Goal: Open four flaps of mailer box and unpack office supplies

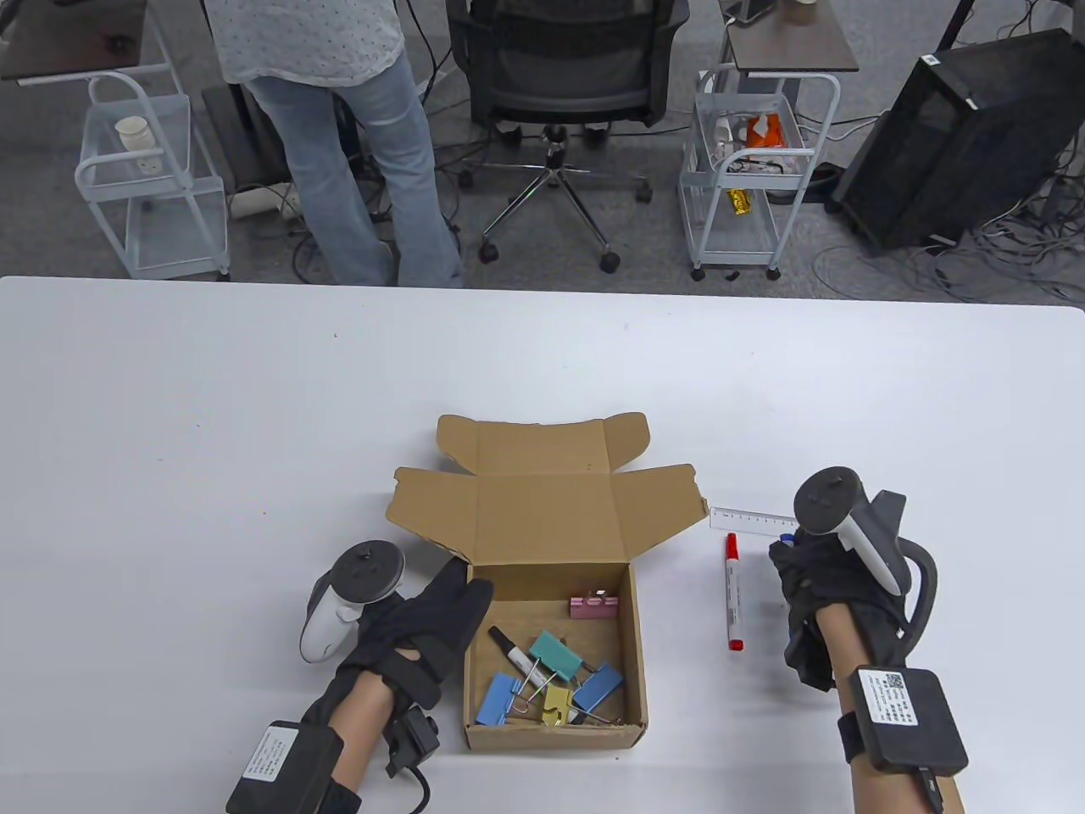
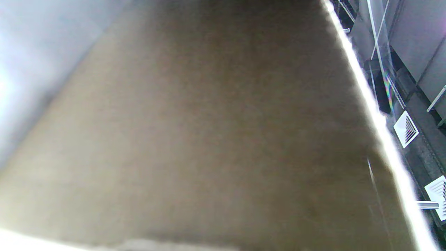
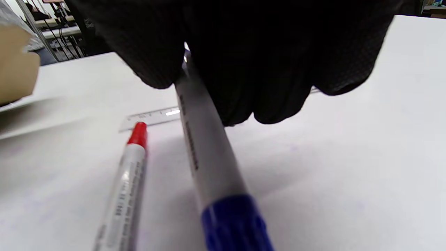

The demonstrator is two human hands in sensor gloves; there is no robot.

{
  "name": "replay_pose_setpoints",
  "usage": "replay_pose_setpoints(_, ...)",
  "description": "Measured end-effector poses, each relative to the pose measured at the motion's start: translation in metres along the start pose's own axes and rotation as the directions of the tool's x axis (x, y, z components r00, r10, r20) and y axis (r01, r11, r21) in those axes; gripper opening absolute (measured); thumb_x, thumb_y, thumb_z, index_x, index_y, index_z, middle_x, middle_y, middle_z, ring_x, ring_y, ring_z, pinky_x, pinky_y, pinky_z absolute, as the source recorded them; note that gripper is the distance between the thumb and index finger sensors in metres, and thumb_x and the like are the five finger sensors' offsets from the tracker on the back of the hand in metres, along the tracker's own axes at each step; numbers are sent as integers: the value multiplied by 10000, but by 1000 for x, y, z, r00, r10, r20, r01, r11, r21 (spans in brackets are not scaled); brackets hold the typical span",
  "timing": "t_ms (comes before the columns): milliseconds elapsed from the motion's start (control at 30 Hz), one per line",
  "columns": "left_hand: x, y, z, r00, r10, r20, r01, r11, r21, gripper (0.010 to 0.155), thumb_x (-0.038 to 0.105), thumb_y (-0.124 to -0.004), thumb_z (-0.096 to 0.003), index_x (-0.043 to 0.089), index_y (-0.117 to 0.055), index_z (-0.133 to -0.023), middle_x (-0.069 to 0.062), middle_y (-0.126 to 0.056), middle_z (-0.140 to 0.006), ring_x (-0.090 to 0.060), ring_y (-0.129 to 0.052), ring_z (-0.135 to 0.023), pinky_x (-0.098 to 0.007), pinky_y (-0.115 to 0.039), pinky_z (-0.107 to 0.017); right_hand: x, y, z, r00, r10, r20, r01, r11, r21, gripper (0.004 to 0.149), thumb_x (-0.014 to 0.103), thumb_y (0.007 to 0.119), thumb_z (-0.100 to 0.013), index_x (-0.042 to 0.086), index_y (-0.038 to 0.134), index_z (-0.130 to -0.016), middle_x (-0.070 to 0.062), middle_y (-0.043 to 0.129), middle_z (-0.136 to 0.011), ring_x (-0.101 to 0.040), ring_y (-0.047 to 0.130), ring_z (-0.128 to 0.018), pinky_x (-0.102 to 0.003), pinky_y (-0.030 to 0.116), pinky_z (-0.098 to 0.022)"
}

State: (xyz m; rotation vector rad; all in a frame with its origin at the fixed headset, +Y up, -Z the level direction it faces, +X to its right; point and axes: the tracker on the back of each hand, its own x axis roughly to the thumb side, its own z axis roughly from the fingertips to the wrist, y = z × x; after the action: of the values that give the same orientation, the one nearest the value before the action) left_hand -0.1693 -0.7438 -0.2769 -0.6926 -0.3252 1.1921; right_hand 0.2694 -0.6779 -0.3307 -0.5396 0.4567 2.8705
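White desk (image 1: 254, 407) carries everything. Cardboard mailer box (image 1: 551, 736) sits near the front edge, centre, flaps open w/ lid folded back away from the person. Inside: black marker (image 1: 511, 650), pink binder clip (image 1: 593, 605) by the far wall, plus teal (image 1: 554, 655), two blue (image 1: 500, 699) and yellow (image 1: 555, 704) clips bunched toward the near wall. Left hand (image 1: 424, 632) rests vs. the box's left wall, fingers (image 1: 470, 593) stretched out flat along it, not gripping anything; left wrist view shows only blurred cardboard. Right hand (image 1: 826, 593) is right of the box, fingers (image 3: 271, 69) closed round a blue-capped marker (image 3: 209, 153), held low over the desk. Just beside it lies a red-capped marker (image 1: 734, 591), and past that a clear ruler (image 1: 750, 519), partly under the hand.
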Motion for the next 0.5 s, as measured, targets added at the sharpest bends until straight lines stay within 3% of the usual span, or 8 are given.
replay_pose_setpoints(500,-1,0,1,1000,1,-3,-1,1000,9,765,549,-468,-619,149,-112,-1165,-205,-175,-1245,-488,-169,-1170,-598,-340,-817,6,24,-25,987,151,-62,-151,989,2,499,445,809,-572,104,814,-937,-22,1032,-709,-340,1017,-689,-564,829,-593)
